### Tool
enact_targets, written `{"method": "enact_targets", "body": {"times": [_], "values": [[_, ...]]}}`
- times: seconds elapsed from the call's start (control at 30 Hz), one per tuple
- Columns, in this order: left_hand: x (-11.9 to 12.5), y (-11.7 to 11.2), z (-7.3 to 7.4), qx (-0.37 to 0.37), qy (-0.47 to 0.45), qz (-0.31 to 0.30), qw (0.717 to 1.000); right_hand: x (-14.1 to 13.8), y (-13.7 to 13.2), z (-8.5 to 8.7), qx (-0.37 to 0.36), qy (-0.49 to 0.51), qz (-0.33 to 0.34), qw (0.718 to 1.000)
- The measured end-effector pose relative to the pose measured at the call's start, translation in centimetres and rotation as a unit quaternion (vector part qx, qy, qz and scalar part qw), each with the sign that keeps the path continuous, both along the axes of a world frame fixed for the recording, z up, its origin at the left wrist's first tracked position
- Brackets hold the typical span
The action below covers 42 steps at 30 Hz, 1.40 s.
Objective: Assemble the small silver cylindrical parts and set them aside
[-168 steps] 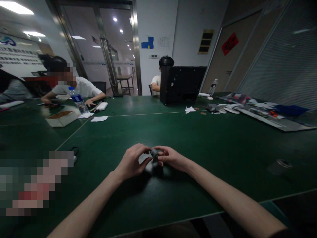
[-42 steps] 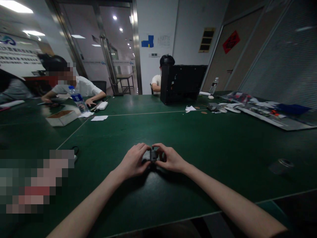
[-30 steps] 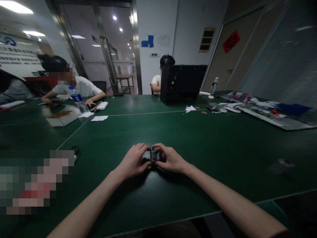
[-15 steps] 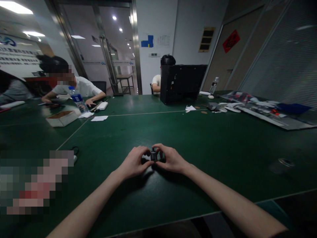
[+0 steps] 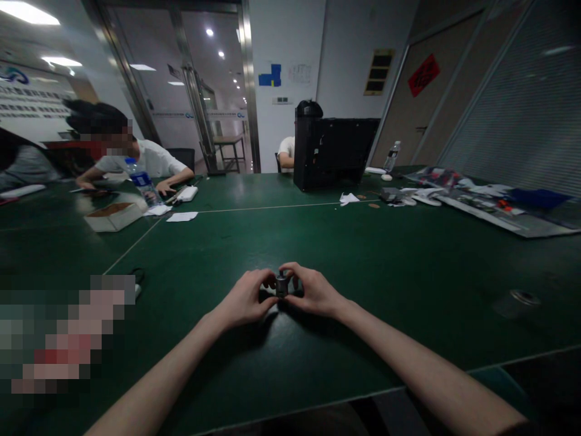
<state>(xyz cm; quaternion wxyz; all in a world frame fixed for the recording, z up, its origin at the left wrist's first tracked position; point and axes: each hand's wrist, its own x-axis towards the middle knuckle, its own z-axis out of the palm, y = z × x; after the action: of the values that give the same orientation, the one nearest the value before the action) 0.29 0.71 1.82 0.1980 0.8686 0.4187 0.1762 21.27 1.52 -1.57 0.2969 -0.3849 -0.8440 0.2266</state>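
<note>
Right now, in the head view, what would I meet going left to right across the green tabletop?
Open white box → flat white paper → left hand → small dark cylinder between the hands → right hand → larger grey cylinder.

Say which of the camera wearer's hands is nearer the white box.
Left: the left hand sits right of the white box and nearer the camera; the right hand is farther right.

A blue-capped bottle [image 5: 142, 183] just beside an open-topped pale box [image 5: 126, 219].
</note>
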Motion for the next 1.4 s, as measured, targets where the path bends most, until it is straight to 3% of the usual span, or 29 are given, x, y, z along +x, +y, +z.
{"method": "enact_targets", "body": {"times": [0.27,0.43,0.57,0.67,0.87,1.07,1.27,1.4], "values": [[0.2,0.0,0.2,-0.006,-0.012,-0.003,1.000,0.1,-0.1,0.3,-0.026,0.036,0.005,0.999],[0.0,-0.1,0.1,0.050,-0.034,-0.002,0.998,0.0,0.1,0.6,-0.076,0.077,-0.001,0.994],[0.0,0.0,0.1,0.044,-0.077,-0.014,0.996,0.0,0.2,0.5,-0.129,0.119,-0.015,0.984],[0.1,0.1,0.0,0.028,-0.110,-0.024,0.993,-0.1,0.5,0.0,-0.195,0.188,-0.007,0.963],[0.0,0.4,0.2,0.001,-0.154,-0.025,0.988,-0.1,1.2,-0.9,-0.315,0.319,0.035,0.893],[-0.3,0.6,0.2,0.004,-0.145,-0.009,0.989,0.1,1.1,-0.6,-0.344,0.349,0.032,0.871],[-0.4,0.9,-0.1,0.041,-0.150,0.000,0.988,-0.1,0.9,-0.3,-0.336,0.341,0.013,0.878],[-0.2,0.7,0.1,0.055,-0.138,0.048,0.988,-0.2,0.8,0.0,-0.319,0.334,-0.001,0.887]]}}
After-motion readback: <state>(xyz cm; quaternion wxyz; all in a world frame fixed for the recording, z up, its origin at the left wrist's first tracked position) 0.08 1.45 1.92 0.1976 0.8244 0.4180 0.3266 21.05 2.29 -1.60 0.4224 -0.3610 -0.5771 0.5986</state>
